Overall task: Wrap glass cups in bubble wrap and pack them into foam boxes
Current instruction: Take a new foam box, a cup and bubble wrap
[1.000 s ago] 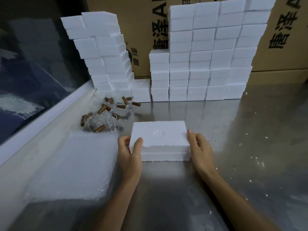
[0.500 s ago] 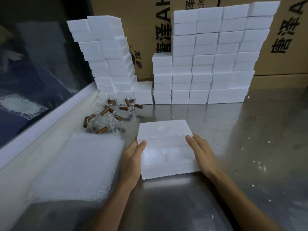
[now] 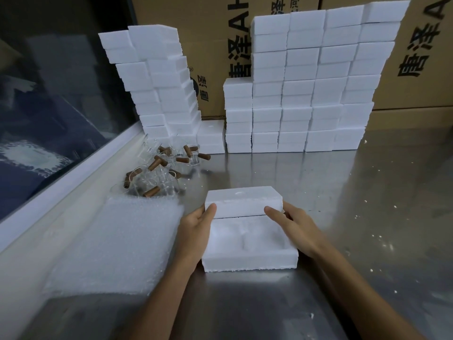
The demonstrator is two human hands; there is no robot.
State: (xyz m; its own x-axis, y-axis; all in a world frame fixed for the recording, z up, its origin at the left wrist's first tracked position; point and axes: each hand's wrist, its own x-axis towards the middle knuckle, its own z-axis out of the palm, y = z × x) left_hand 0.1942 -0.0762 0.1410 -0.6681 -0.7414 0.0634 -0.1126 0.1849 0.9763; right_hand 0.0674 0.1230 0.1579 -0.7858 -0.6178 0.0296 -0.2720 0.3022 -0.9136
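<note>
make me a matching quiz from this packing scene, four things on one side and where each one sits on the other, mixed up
Things:
1. foam lid
2. bubble wrap
3. glass cups
4. cardboard cartons

Places:
A. behind the stacked foam boxes
B. flat on the table, left of the open box
C. held by both hands, left hand and right hand
D. clustered beyond the bubble wrap, by the window ledge

Pairs: 1-C, 2-B, 3-D, 4-A

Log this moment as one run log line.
step: opening foam box | both hands hold lid | base on table | cups unwrapped
</note>
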